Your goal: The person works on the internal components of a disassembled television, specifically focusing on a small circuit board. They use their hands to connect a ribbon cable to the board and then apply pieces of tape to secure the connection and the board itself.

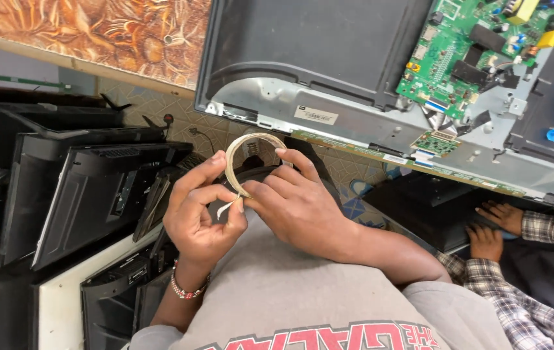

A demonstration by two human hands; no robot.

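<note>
**Both hands on a thin roll of tape**

Your left hand (202, 210) is curled nearly closed, thumb and forefinger pinching the loose end of the tape (225, 207), a short pale tab that sticks out just below the ring. Your right hand (293, 198) is half closed around the roll of tape (251, 159) itself: the forefinger lies over the top right of the ring, the thumb presses in from below, and the other fingers fold loosely underneath. The roll sits between the two hands, held up in front of your chest and above the dark plastic shells.

It looks like a light thing, a thin cream ring with little left on it. A ring this thin will probably flex if squeezed, so hold it by the rim, as you are. The free end is likely sticky and prone to folding back on itself; keep the pinch close to its tip.

Beyond your hands, an opened television (380, 123) lies on its face with its metal back plate bare and a green circuit board (468, 55) at the upper right. Black back covers (89, 188) are stacked to your left. At the lower right, another person's hands (494, 227), in checked sleeves, rest on a dark panel.
</note>
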